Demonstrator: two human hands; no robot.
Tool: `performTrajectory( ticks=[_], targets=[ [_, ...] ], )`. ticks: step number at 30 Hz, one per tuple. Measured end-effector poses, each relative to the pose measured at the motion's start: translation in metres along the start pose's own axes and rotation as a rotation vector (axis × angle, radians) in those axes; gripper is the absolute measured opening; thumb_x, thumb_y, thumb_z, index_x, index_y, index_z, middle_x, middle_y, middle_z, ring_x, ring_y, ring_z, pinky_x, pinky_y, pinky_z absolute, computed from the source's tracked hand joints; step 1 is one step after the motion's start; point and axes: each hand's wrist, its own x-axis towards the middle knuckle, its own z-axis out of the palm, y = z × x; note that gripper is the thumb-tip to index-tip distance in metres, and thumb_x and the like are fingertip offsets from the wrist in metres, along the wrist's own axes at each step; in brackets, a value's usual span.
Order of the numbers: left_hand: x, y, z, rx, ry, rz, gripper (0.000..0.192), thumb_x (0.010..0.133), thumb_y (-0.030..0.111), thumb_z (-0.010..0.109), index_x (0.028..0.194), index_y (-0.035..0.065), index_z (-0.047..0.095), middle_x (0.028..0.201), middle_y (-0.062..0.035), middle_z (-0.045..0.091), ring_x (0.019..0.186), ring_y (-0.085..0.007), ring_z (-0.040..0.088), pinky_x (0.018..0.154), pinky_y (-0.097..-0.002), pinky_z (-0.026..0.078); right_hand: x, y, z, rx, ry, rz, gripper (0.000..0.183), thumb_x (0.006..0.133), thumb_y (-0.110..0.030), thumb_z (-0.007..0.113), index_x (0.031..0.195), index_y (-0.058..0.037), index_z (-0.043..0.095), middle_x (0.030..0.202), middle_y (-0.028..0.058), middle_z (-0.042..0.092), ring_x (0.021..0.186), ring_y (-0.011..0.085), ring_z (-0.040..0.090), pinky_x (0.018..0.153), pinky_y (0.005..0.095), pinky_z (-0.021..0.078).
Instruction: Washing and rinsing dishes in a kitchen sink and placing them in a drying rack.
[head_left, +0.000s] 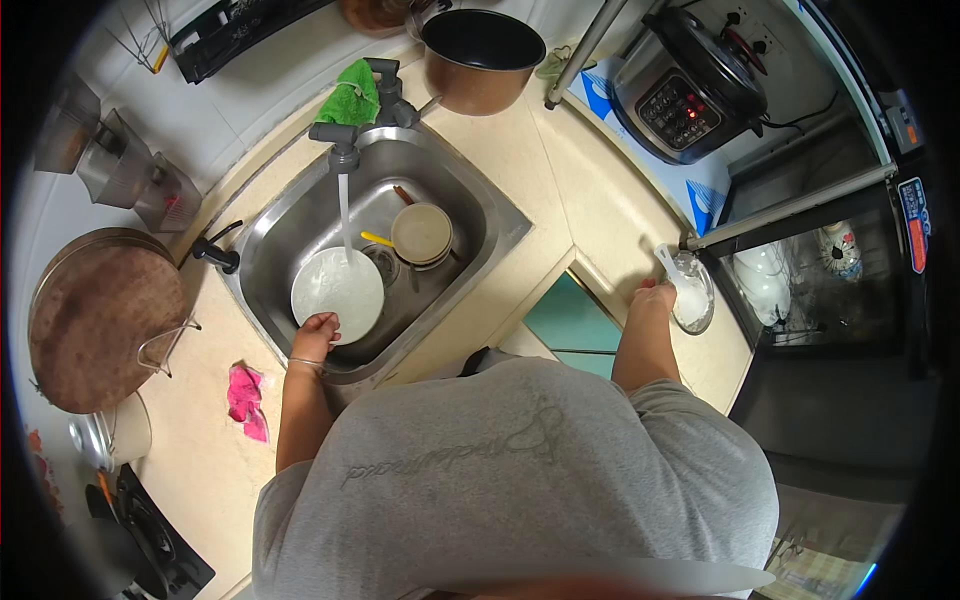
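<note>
My left hand (318, 336) grips the near rim of a pale round bowl or dish (330, 289) in the steel sink (255, 277). Water runs from the grey faucet (344, 156) into that dish. Beside it in the basin stand small stacked bowls (421, 234), with a yellow-handled utensil (376, 238) next to them. Far to the right, my right hand (655, 295) is at a white plastic scoop or spoon (673, 271), over a metal bowl (703, 327) of white powder. Whether its fingers close on the handle is hard to tell.
A brown pot (480, 79) stands behind the sink, and an electric pressure cooker (686, 97) at the back right. A pink cloth (247, 401) lies on the left counter near a large round board or lid (105, 322). A green cloth (351, 94) hangs by the faucet.
</note>
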Motion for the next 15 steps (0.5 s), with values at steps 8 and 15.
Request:
performTrajectory(
  ticks=[8, 15],
  targets=[
    [0.003, 0.000, 0.003, 0.039, -0.017, 0.005, 0.023, 0.087, 0.024, 0.057, 0.104, 0.0089, 0.058, 0.088, -0.0003, 0.062, 0.069, -0.0089, 0.058, 0.058, -0.0213, 0.043, 0.025, 0.019, 0.007, 0.042, -0.106, 0.056, 0.009, 0.080, -0.018, 0.052, 0.075, -0.0110, 0.049, 0.073, 0.0014, 0.048, 0.060, 0.0167, 0.046, 0.059, 0.0300, 0.0435],
    [0.002, -0.002, 0.006, -0.007, -0.005, -0.011, 0.023, 0.084, 0.020, 0.059, 0.102, 0.0047, 0.059, 0.085, 0.0007, 0.060, 0.069, -0.0093, 0.056, 0.057, -0.0211, 0.041, -0.024, 0.040, 0.017, 0.024, -0.391, 0.250, 0.010, 0.078, -0.010, 0.053, 0.069, -0.0076, 0.047, 0.063, 0.0028, 0.051, 0.052, 0.0190, 0.054, 0.044, 0.0273, 0.0489]
  ],
)
